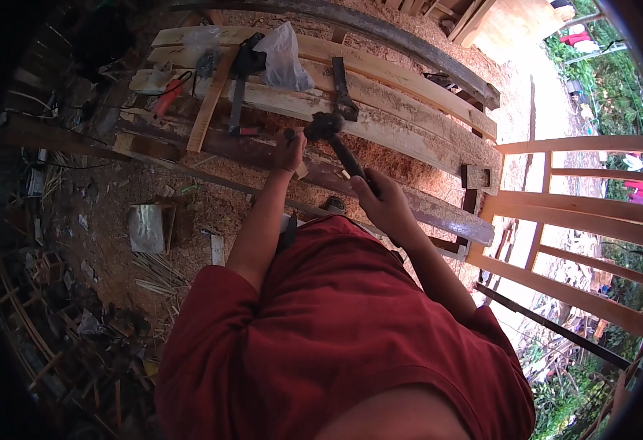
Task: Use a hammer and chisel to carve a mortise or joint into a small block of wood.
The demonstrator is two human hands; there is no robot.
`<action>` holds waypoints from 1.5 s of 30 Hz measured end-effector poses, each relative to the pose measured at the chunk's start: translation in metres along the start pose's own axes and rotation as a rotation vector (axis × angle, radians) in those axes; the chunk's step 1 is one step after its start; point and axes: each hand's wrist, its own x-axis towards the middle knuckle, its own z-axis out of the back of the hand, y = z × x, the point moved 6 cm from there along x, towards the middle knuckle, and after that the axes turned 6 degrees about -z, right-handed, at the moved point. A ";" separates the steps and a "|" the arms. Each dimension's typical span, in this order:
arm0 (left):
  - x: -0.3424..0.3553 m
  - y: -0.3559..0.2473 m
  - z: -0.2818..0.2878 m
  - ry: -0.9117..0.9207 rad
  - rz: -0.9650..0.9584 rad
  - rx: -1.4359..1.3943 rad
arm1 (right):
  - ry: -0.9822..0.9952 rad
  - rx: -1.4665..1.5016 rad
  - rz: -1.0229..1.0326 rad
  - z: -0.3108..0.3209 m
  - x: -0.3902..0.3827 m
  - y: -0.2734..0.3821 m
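My right hand (385,199) is wrapped round the dark handle of a hammer (347,158). The hammer's dark head (324,126) is raised toward the far left, close beside my left hand (289,152). That left hand is closed on a small piece with a dark end showing above the fingers and pale wood below them; its exact kind I cannot make out. Both hands are over the near beam of a slatted wooden workbench (439,209). Just past the left hand lies a dark flat bar (238,106) with a red-marked end.
Across the bench lie pale planks (409,110) strewn with shavings, a clear plastic bag (285,59), a dark metal tool (343,92) and a red-handled tool (167,98). A wooden frame (571,213) stands at the right. Sticks and scraps (153,273) litter the floor at left.
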 end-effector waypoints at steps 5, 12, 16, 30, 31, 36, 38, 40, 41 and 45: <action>0.002 -0.004 0.005 0.023 -0.054 -0.061 | 0.034 0.034 0.068 0.003 -0.002 0.069; -0.002 -0.009 0.000 -0.096 -0.010 -0.017 | 0.042 -0.102 0.221 -0.020 0.026 0.054; -0.006 -0.012 -0.002 -0.107 -0.043 0.017 | 0.092 -0.096 0.106 -0.023 0.024 0.046; 0.005 0.013 0.005 -0.001 -0.017 0.021 | 0.022 -0.082 0.166 -0.031 0.032 0.043; 0.004 0.003 0.001 -0.004 -0.098 0.036 | 0.006 -0.033 0.175 -0.025 0.027 0.056; 0.010 -0.018 0.000 0.091 -0.135 0.123 | -0.100 0.058 0.277 -0.012 0.012 0.073; 0.010 -0.008 -0.002 0.064 -0.049 0.005 | -0.122 0.056 0.309 -0.016 0.021 0.051; -0.001 0.014 0.002 0.001 0.084 -0.146 | 0.026 -0.082 0.046 -0.029 0.038 0.017; -0.004 0.017 0.005 0.004 0.089 -0.146 | 0.025 -0.079 0.040 -0.032 0.035 0.012; 0.010 -0.005 -0.003 0.204 -0.082 0.023 | -0.087 0.156 0.070 -0.008 0.020 0.050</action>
